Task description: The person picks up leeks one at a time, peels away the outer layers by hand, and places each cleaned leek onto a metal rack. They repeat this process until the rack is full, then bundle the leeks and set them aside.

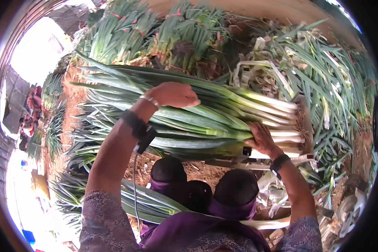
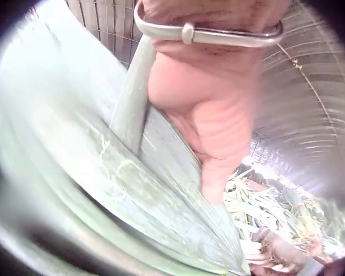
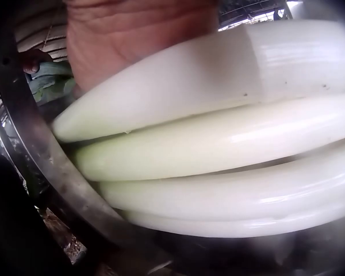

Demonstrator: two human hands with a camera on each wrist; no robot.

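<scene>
Long green onions (image 1: 189, 113) lie sideways in a pile, leaves to the left and white stalks (image 1: 281, 110) with roots to the right. Curled over the leaves, my left hand (image 1: 174, 94) grips some of them; its fingertips are mostly hidden. In the left wrist view broad leaves (image 2: 144, 195) run under this hand (image 2: 201, 109). My right hand (image 1: 260, 138) holds the near onions where green turns white, its fingers bent over them. The right wrist view has smooth white stalks (image 3: 218, 138) beneath that hand (image 3: 138, 40).
A metal frame (image 1: 308, 126) stands around the root ends, its bar (image 3: 46, 149) close by the stalks. Tied bundles (image 1: 126, 33) stand at the back. Loose trimmed leaves (image 1: 323, 75) heap at the right. More onions (image 1: 155, 201) lie across my lap.
</scene>
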